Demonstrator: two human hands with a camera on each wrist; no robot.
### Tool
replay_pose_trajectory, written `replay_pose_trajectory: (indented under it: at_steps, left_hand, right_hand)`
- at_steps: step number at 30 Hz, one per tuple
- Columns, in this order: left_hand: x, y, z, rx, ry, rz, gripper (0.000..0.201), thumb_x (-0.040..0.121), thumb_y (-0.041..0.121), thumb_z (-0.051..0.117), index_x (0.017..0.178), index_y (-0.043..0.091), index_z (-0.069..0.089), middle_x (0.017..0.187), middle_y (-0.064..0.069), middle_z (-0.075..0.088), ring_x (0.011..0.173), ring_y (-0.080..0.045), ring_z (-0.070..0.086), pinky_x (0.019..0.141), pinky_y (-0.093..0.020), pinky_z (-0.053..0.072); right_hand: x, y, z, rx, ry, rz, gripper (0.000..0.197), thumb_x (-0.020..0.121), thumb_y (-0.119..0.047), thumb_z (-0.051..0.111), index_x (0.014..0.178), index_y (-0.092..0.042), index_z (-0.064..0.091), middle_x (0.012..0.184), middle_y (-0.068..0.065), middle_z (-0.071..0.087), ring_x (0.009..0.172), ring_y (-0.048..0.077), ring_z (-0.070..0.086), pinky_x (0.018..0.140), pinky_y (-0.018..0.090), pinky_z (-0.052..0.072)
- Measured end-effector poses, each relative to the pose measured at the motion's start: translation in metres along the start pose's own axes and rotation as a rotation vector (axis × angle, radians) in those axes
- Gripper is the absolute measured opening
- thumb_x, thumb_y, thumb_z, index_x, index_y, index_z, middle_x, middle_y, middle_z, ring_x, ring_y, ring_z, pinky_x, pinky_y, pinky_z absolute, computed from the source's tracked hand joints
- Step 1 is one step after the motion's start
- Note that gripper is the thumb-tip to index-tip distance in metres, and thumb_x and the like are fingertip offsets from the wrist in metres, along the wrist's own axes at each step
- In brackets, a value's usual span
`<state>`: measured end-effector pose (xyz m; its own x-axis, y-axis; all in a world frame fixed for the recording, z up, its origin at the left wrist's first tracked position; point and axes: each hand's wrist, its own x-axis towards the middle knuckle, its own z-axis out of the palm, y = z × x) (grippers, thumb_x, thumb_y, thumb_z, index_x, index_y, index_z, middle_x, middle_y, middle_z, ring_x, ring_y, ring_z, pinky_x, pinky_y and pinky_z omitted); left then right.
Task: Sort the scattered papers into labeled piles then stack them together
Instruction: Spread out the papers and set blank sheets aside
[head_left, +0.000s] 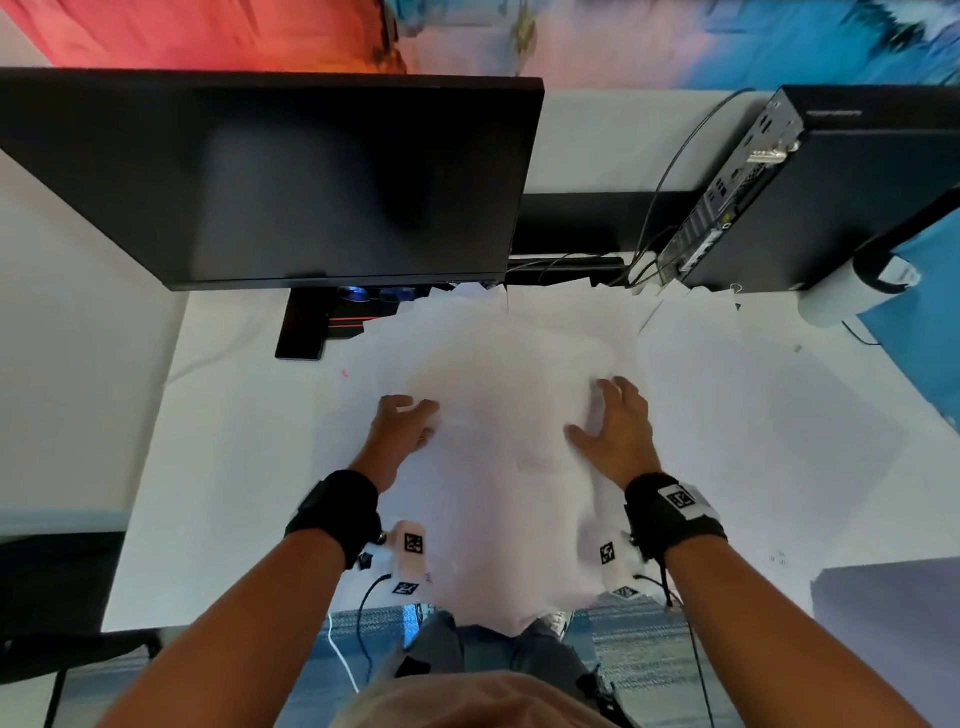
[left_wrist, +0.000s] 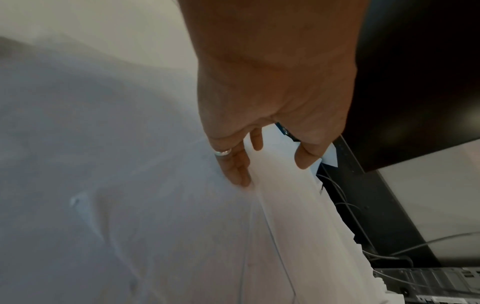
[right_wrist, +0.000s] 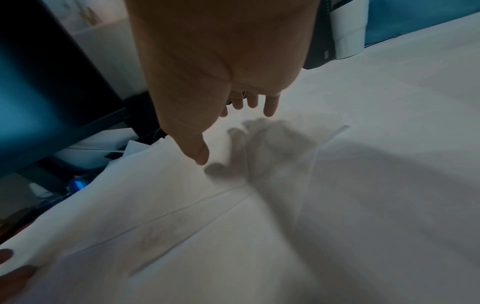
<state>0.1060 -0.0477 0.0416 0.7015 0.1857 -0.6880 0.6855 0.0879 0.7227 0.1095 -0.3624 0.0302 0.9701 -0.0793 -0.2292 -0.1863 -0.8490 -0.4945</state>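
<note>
Many white papers (head_left: 727, 395) lie overlapping across the white desk (head_left: 223, 493). A loose bundle of sheets (head_left: 498, 395) in the middle is raised and bowed between my hands. My left hand (head_left: 405, 423) grips the bundle's left edge. In the left wrist view that hand (left_wrist: 272, 172) has its thumb (left_wrist: 306, 156) on one side of the sheets (left_wrist: 285, 205) and its fingers (left_wrist: 236, 168) on the other. My right hand (head_left: 608, 415) is at the bundle's right edge. Seen from the right wrist, this hand (right_wrist: 233, 133) is spread with straight fingers just above the paper (right_wrist: 182, 205), casting a shadow on it.
A large dark monitor (head_left: 260, 182) on a stand (head_left: 306, 322) rises behind the papers at the left. A black desktop computer (head_left: 805, 197) with cables (head_left: 665, 171) stands at the back right, beside a white cylinder (head_left: 841, 291). The desk's front edge (head_left: 208, 618) is near my body.
</note>
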Motion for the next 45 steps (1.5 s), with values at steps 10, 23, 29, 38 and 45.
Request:
replay_pose_trajectory:
  at_steps: [10,23,29,38,45]
  left_hand:
    - [-0.008,0.004,0.035,0.107,0.035,0.065,0.09,0.056,0.053,0.081,0.134,0.022,0.05,0.146,-0.006,0.046,0.128,-0.03,0.056,0.112,-0.049,0.048]
    - [0.004,0.002,0.05,0.324,0.199,0.113,0.055,0.085,0.03,0.078,0.132,0.02,0.051,0.142,-0.006,0.045,0.126,-0.029,0.05,0.102,-0.043,0.05]
    - [0.015,-0.001,0.049,0.359,0.225,0.144,0.051,0.086,0.029,0.077,0.129,0.021,0.051,0.133,-0.003,0.037,0.12,-0.029,0.051,0.102,-0.045,0.051]
    - [0.016,0.004,0.087,0.639,0.003,0.279,0.061,0.088,0.025,0.076,0.14,0.01,0.048,0.14,-0.011,0.052,0.123,-0.029,0.056,0.102,-0.038,0.05]
    - [-0.001,0.002,0.116,0.684,-0.315,0.327,0.069,0.092,0.024,0.075,0.152,0.023,0.04,0.119,-0.009,0.056,0.114,-0.026,0.057,0.1,-0.033,0.047]
  right_hand:
    - [0.07,0.01,-0.02,0.053,-0.166,0.24,0.112,0.079,-0.051,0.087,0.163,-0.018,0.021,0.159,0.018,0.031,0.147,0.044,0.032,0.121,0.052,0.032]
    - [0.1,-0.001,-0.036,-0.207,-0.281,0.088,0.113,0.068,-0.045,0.095,0.159,-0.025,0.031,0.156,0.007,0.042,0.141,0.038,0.032,0.112,0.05,0.031]
    - [0.082,0.002,-0.047,-0.064,0.032,0.141,0.05,0.096,-0.051,0.067,0.127,-0.012,0.07,0.13,0.012,0.066,0.127,0.04,0.047,0.105,0.047,0.033]
    - [0.02,0.059,-0.049,0.094,-0.09,0.547,0.057,0.077,-0.039,0.089,0.117,-0.004,0.069,0.122,0.019,0.064,0.123,0.043,0.059,0.1,0.046,0.049]
    - [0.058,0.033,-0.04,0.43,-0.022,0.483,0.104,0.072,-0.026,0.097,0.153,-0.007,0.036,0.134,0.004,0.054,0.119,0.022,0.056,0.099,0.029,0.043]
